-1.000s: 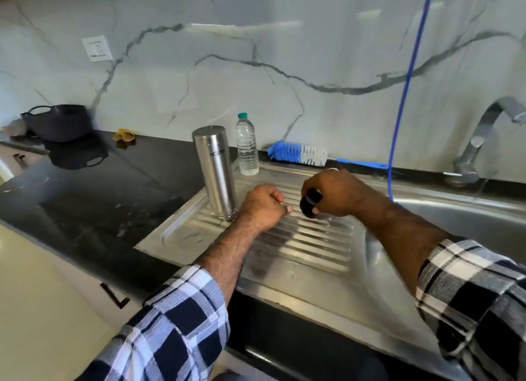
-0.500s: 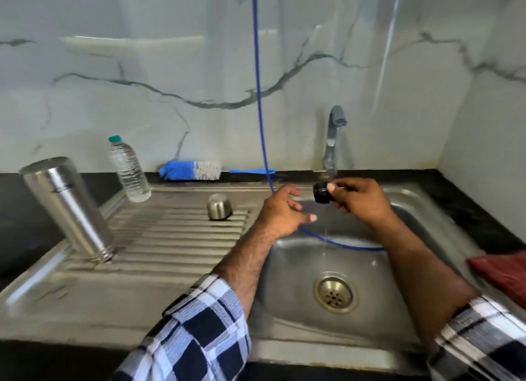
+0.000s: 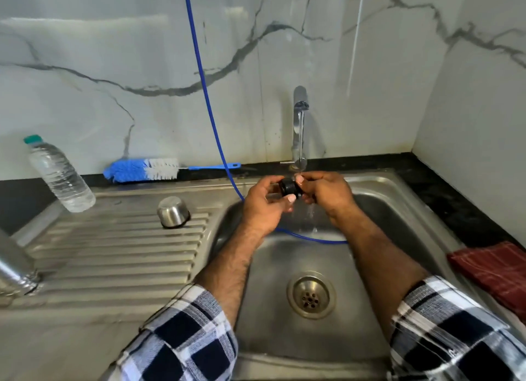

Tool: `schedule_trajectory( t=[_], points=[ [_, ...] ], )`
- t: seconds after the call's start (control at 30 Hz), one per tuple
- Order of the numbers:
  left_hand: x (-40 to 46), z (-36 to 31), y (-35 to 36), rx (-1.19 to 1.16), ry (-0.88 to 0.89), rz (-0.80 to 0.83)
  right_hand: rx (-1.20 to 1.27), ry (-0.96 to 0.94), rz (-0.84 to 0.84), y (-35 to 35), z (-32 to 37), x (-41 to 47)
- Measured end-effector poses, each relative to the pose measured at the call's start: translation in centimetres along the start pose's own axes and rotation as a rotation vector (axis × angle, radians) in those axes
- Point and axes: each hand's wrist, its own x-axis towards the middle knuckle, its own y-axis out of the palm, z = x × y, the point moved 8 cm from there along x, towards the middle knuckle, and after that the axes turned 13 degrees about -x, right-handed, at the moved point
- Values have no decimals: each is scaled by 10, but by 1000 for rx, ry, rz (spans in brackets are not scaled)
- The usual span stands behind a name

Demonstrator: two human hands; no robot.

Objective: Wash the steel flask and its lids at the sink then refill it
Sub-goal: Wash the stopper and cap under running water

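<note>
In the head view, both hands meet over the back part of the sink basin [image 3: 284,266], directly under the tap [image 3: 299,124], from which a thin stream of water runs. The left hand [image 3: 264,207] and the right hand [image 3: 327,194] together hold the small black inner lid [image 3: 290,187], with the fingers of each hand curled around it from their own side; the fingers hide most of the lid. The steel cap [image 3: 173,212] stands upside down on the ribbed drainboard [image 3: 113,252], near its back edge and close to the basin. The steel flask [image 3: 14,264] stands at the left edge of the drainboard and is cut by the picture border, so only its lower part is seen. A plastic water bottle [image 3: 61,175] with a green cap stands at the back left corner of the drainboard. A blue and white bottle brush [image 3: 148,170] lies along the back edge, against the marble wall. A thin blue hose [image 3: 205,96] hangs down from above, passes behind the left hand and curves into the basin. A dark red cloth [image 3: 495,272] lies on the right edge of the sink. The drain [image 3: 310,295] is seen between both forearms.
</note>
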Motion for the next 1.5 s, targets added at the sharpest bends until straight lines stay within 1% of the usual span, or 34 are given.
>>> schedule_trajectory(
  t=[0.1, 0.2, 0.27, 0.37, 0.43, 0.5, 0.53, 0.57, 0.6, 0.7, 0.73, 0.8, 0.87, 0.9, 0.93, 1.0, 1.07, 1.1, 1.13, 1.17, 1.23, 1.27, 1.3, 1.33, 1.37, 1.43, 1.5],
  points=[
    [-7, 4, 4, -28, -52, 17, -20, 42, -97, -4, -3, 0],
    [-10, 7, 4, -12, -101, 6, -113, 59, -116, 1, -6, -1],
    [-10, 8, 2, -12, -116, 4, -146, 60, -101, 4, -6, -4],
    [-8, 9, 0, -59, -167, 7, -128, -6, -23, 7, -2, -6],
    [-9, 14, 0, -144, -269, -3, -128, -85, 28, 8, 1, -7],
    [-11, 22, 1, -250, -381, -20, -176, -143, 34, 8, 2, -6],
    [-13, 22, 2, -285, -407, -27, -211, -157, 35, 8, 2, -6],
    [-13, 22, 2, -291, -388, -28, -245, -156, 40, 9, 1, -6],
    [-11, 18, 2, -266, -328, -15, -265, -151, 42, 11, 2, -6],
    [-8, 2, 4, 15, -23, 69, -352, -121, 0, 11, 0, -2],
    [-9, -2, 6, 80, 37, 84, -389, -109, -19, 11, 1, -2],
    [-9, -9, 6, 135, 113, 84, -447, -76, -57, 8, 4, -1],
    [-9, -11, 5, 120, 105, 67, -428, -52, -77, 4, 7, -3],
    [-8, -9, 5, 81, 60, 60, -397, -50, -65, 3, 8, -4],
    [-8, -5, 6, 7, -16, 53, -380, -66, -43, 4, 10, -7],
    [-7, 8, 5, -111, -191, 27, -400, -156, -8, 7, 14, -10],
    [-8, 16, 2, -195, -298, 15, -469, -252, 7, 10, 17, -12],
    [-9, 15, 1, -221, -297, 14, -488, -272, 14, 12, 17, -12],
    [-8, 14, -1, -228, -259, 16, -478, -259, 19, 14, 17, -12],
    [-5, 9, -3, -175, -170, 24, -454, -214, 16, 14, 15, -11],
    [-2, -1, -4, 71, 28, 60, -359, -63, -19, 9, 8, -9],
    [-3, -5, -1, 152, 88, 70, -285, 15, -32, 7, 4, -10],
    [-5, -5, 2, 151, 91, 81, -221, 73, -43, 4, 1, -11],
    [-7, -5, 6, 86, 48, 85, -200, 96, -48, 1, 1, -13],
    [-9, -4, 7, -7, -23, 64, -220, 76, -48, 0, 3, -14],
    [-11, 3, 9, -164, -210, 5, -317, -59, -36, -2, 12, -17],
    [-13, 12, 9, -223, -328, 9, -401, -189, -15, -1, 19, -18]
  ],
)
